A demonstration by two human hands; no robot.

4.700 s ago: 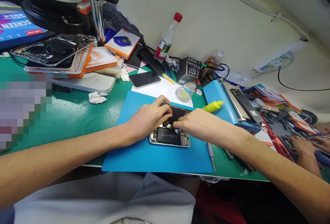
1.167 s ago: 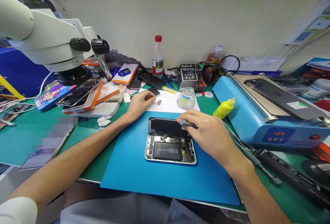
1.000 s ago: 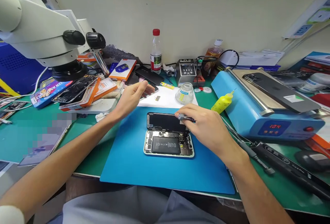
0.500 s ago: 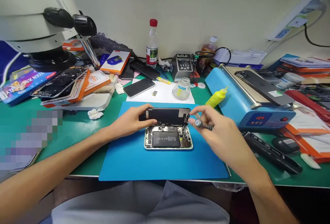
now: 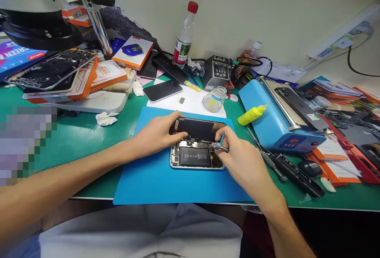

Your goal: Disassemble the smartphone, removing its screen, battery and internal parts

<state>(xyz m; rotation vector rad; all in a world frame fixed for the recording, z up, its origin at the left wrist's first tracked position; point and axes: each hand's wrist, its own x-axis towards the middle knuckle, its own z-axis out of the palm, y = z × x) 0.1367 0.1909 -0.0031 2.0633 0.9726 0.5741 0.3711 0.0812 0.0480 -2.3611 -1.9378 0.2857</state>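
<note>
The opened phone (image 5: 194, 157) lies on the blue mat (image 5: 166, 188), near the middle of the surface (image 5: 86, 141), its inside facing up, presumably so that both hands can reach it. Its screen (image 5: 196, 129) leans up along the far long side. The left hand (image 5: 160, 133) is partly closed on the screen's left end, thumb over the inner face and fingers behind, a pinch that probably steadies the tilted panel. The right hand (image 5: 237, 151) is half curled, a short dark tool (image 5: 221, 147) lodged crosswise in it, likely to leave the fingertips free by the phone's right end; whether they touch the screen cannot be told. Beyond the mat, a small metal piece (image 5: 182, 100) rests on white paper (image 5: 190, 109), whose pale ground perhaps makes it easy to spot.
</note>
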